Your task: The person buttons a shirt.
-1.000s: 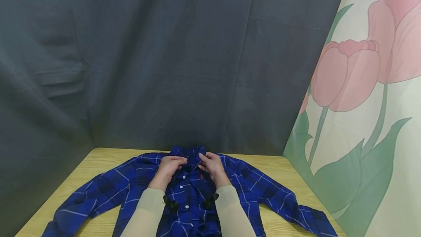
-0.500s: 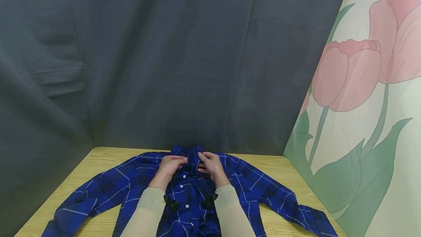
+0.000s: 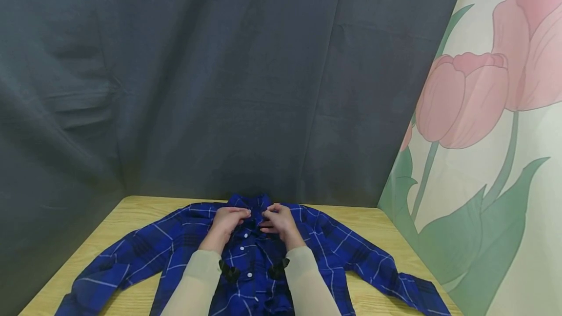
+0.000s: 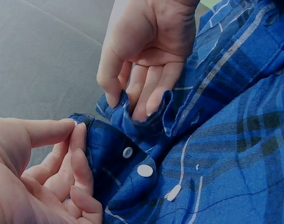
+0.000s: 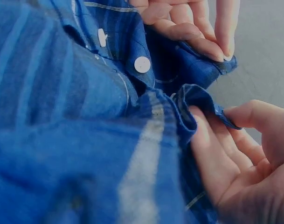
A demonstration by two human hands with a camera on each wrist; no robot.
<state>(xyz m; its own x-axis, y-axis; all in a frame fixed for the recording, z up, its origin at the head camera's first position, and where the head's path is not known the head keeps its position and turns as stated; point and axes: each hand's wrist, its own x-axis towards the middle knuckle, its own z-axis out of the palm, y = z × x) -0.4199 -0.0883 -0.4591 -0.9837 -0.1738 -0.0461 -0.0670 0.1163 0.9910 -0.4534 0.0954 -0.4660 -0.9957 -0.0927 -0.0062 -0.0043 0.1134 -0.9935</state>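
Observation:
A blue plaid long-sleeved shirt [image 3: 189, 238] lies spread face up, its collar [image 3: 239, 202] at the far edge. My left hand [image 3: 228, 221] pinches one collar side between thumb and index finger. In the left wrist view, white buttons [image 4: 145, 171] line this side, by the thumb and lower down. Opposite it, my right hand [image 3: 279, 222] pinches the other collar edge [image 5: 221, 114], which curls up around the fingers in the right wrist view. A small gap separates the two collar ends. Lower down, the front placket shows several white buttons [image 3: 249, 275].
The shirt covers much of a light wood table [image 3: 136, 208], with its sleeves [image 3: 101, 277] reaching outward to both sides. A dark grey curtain [image 3: 219, 87] hangs right behind the table. At right stands a wall panel with painted pink tulips [image 3: 465, 101].
My right hand has shifted slightly left toward the left hand, bringing its collar edge along. A small red mark on the shirt front is now hidden. The left hand stays in place.

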